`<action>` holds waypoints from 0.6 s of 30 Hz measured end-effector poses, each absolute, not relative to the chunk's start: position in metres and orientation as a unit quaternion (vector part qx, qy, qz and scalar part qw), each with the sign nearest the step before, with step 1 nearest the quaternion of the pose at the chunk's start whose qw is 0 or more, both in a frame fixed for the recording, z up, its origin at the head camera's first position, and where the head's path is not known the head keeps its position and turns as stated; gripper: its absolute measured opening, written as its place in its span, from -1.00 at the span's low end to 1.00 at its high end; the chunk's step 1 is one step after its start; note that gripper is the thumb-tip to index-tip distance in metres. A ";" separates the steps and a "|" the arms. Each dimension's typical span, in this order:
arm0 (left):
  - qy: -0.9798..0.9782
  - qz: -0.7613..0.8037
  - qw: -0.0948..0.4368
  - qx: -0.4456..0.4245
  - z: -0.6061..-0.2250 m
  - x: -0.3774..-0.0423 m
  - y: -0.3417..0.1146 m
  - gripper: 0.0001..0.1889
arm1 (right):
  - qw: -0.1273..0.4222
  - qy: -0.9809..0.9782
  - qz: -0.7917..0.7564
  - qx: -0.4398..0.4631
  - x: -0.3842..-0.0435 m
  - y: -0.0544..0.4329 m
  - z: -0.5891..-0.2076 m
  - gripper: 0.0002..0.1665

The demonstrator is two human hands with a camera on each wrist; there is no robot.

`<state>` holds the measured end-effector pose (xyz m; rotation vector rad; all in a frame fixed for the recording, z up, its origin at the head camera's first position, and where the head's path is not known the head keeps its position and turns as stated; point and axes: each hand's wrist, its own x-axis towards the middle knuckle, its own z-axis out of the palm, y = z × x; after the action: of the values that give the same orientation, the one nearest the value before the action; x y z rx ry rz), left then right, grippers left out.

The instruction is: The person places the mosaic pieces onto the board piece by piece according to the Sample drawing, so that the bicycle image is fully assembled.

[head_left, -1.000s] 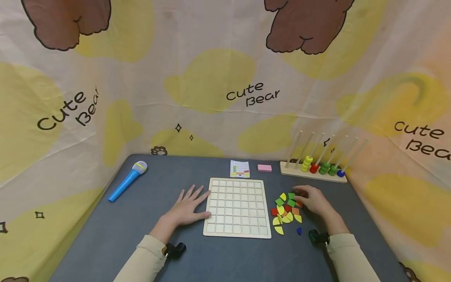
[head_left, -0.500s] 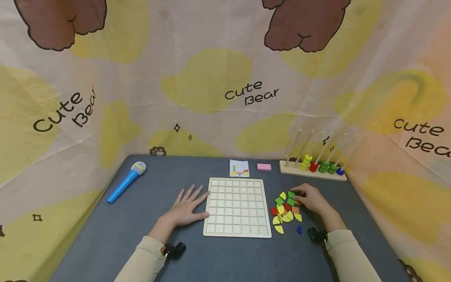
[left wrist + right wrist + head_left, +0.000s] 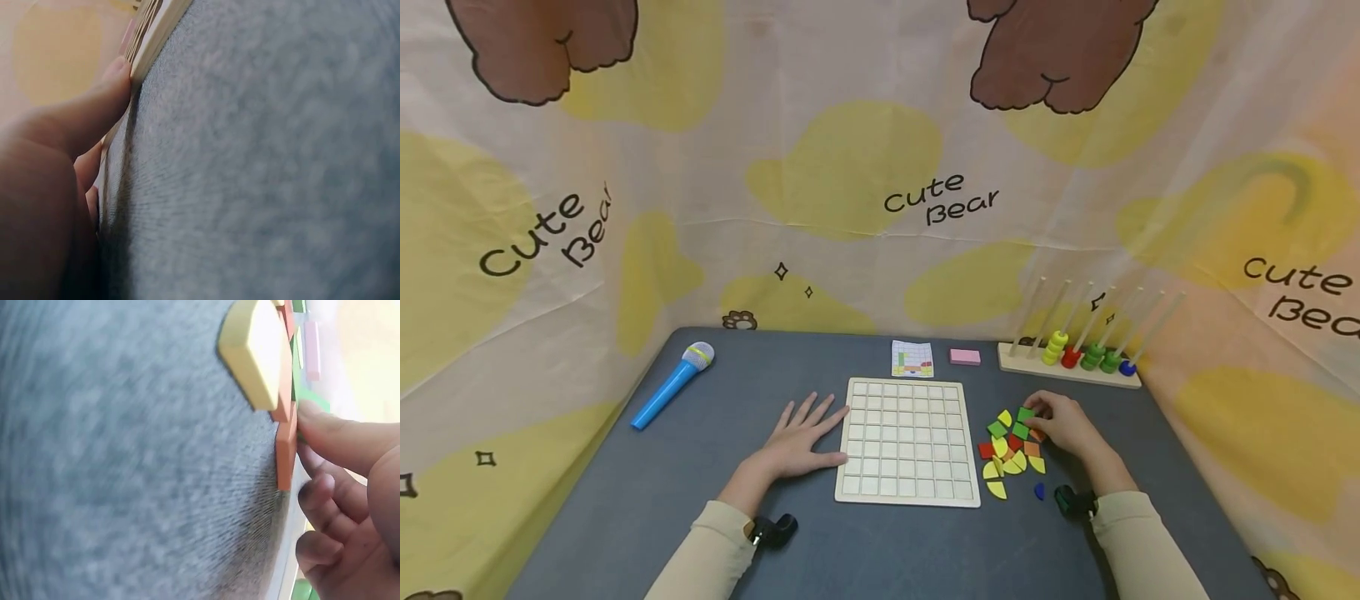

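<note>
A wooden grid board [image 3: 908, 504] with rows of shallow square cells lies in the middle of the table. My left hand [image 3: 795, 444] rests spread on the table, thumb and index fingertip against the board's left edge; in the left wrist view the thumb [image 3: 103, 103] meets that edge. To the right of the board is a loose pile of coloured tiles: yellow quarter-round pieces [image 3: 996, 490], red, orange and green squares. At its far right side my right hand [image 3: 1063, 425] pinches a green square tile [image 3: 1026, 414] between thumb and fingers. An orange tile [image 3: 285, 450] lies just below that hand.
Behind the board lie a pattern card [image 3: 912, 359] and a pink block [image 3: 965, 357]. A peg rack with beads [image 3: 1067, 367] stands at the back right. A blue toy microphone [image 3: 672, 387] lies at the left. A small blue piece [image 3: 1039, 492] sits nearest the front.
My right thumb and fingers have closed on the green square tile and it has shifted slightly. The left hand stays at the board's edge.
</note>
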<state>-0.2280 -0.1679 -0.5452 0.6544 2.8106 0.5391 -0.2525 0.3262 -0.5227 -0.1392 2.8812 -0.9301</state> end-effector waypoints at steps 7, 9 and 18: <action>0.954 0.177 0.100 0.220 -0.549 -0.229 -0.169 -0.05 | -0.001 0.951 -0.310 -0.024 -0.247 0.318 -0.515 -0.76; 0.953 0.182 0.099 0.220 -0.550 -0.229 -0.169 -0.06 | -0.008 0.948 -0.318 -0.013 -0.245 0.311 -0.510 -0.76; 0.954 0.179 0.096 0.220 -0.552 -0.230 -0.169 -0.06 | -0.018 0.940 -0.340 -0.032 -0.242 0.279 -0.490 -0.78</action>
<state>-0.2302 -0.1694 -0.5515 0.6503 2.8269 0.5306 -0.2424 0.2787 -0.4901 -0.1003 2.9867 -1.0796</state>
